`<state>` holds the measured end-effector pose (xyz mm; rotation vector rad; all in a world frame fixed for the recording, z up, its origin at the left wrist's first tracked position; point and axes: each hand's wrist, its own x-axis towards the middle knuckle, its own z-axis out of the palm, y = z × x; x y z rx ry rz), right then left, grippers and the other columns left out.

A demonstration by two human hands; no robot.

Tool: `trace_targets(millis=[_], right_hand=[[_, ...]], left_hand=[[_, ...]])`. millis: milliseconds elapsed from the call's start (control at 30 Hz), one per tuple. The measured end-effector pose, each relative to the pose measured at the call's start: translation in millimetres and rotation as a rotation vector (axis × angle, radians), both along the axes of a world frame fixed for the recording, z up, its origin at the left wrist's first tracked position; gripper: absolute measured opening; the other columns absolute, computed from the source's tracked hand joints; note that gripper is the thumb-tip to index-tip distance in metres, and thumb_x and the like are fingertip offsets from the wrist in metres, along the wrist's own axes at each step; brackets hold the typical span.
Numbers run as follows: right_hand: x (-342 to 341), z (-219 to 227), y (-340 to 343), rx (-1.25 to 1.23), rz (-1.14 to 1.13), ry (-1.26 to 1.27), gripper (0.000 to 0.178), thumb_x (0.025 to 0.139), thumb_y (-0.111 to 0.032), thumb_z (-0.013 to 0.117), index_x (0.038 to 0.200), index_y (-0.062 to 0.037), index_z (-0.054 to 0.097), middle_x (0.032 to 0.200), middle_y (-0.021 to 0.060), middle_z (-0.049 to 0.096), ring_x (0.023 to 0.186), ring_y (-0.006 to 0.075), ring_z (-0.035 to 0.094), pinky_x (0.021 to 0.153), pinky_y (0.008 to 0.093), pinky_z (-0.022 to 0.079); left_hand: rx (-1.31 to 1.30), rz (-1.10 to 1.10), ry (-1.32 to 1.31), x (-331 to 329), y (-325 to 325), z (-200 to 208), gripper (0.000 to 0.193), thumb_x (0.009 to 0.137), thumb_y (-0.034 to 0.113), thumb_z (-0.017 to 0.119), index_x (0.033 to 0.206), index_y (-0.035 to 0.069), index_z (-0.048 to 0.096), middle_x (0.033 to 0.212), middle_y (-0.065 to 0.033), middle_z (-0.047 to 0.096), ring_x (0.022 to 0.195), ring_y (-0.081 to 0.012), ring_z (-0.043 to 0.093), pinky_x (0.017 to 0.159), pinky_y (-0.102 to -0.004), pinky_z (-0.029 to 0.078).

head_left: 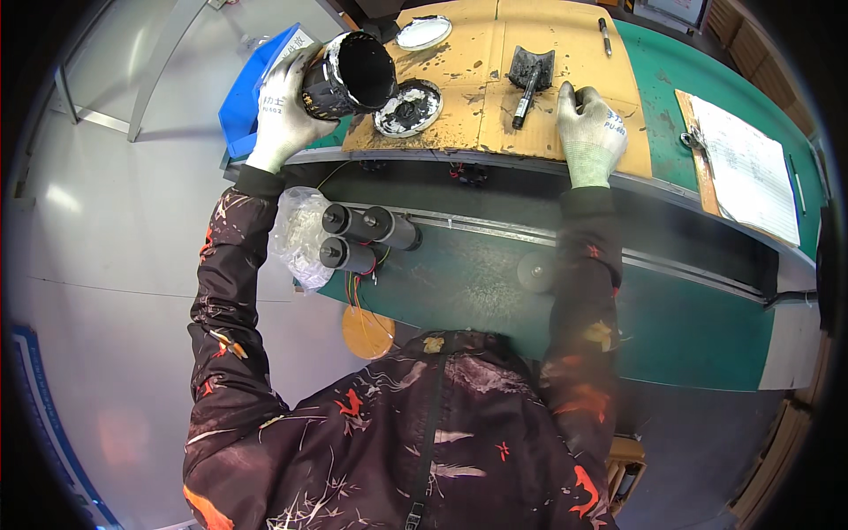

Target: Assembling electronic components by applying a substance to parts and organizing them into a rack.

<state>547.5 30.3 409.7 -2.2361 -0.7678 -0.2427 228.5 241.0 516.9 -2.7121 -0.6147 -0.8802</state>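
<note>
My left hand (284, 115), in a white glove, is wrapped round an open can (320, 87) smeared with black and white. The can is tilted, its dark mouth facing right. Just below it, on stained cardboard (477, 53), lies a round lid (408, 109) coated in black; a whiter round lid (424, 33) lies farther back. My right hand (590, 128), also gloved, rests at the cardboard's right side, thumb and fingers apart with nothing visible between them. To its left lies a black-smeared tool (527, 97) with a broad end and a dark, marker-like handle.
A blue bin (243, 102) stands left of the can. A black marker (605, 37) lies at the back right, and a clipboard with papers (746, 168) on the green bench's right. On the lower shelf (477, 283) are several dark cylinders with wires (371, 234) beside clear plastic (303, 231).
</note>
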Motion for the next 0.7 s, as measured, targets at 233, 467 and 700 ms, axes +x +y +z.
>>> trace_targets(millis=[233, 467, 700], right_hand=[[-2.1, 4.3, -1.4, -0.025, 0.001, 0.002, 0.039, 0.095, -0.045, 0.06, 0.088, -0.0092, 0.073, 0.077, 0.0156, 0.072, 0.077, 0.0333, 0.072, 0.073, 0.0415, 0.055], [-2.0, 3.0, -0.9, -0.037, 0.001, -0.006, 0.039, 0.095, -0.045, 0.059, 0.087, -0.0092, 0.073, 0.077, 0.0154, 0.072, 0.077, 0.0332, 0.072, 0.073, 0.0421, 0.055], [0.1, 0.4, 0.5, -0.012, -0.006, -0.017, 0.04, 0.095, -0.046, 0.06, 0.085, -0.0092, 0.073, 0.075, 0.0149, 0.072, 0.076, 0.0331, 0.072, 0.072, 0.0419, 0.055]], left_hand=[[0.015, -0.074, 0.052, 2.3, -1.5, -6.1, 0.098, 0.05, 0.014, 0.087, 0.141, 0.007, 0.049, 0.133, -0.0169, 0.058, 0.126, -0.0363, 0.054, 0.108, -0.045, 0.043], [0.038, -0.028, 0.114, 3.0, -10.1, -9.1, 0.097, 0.05, 0.015, 0.087, 0.14, 0.007, 0.052, 0.134, -0.019, 0.056, 0.124, -0.0376, 0.055, 0.106, -0.0464, 0.045], [0.049, -0.026, 0.089, 1.9, -4.5, -10.6, 0.095, 0.05, 0.014, 0.085, 0.139, 0.006, 0.052, 0.134, -0.0182, 0.057, 0.124, -0.0373, 0.056, 0.106, -0.0453, 0.045]])
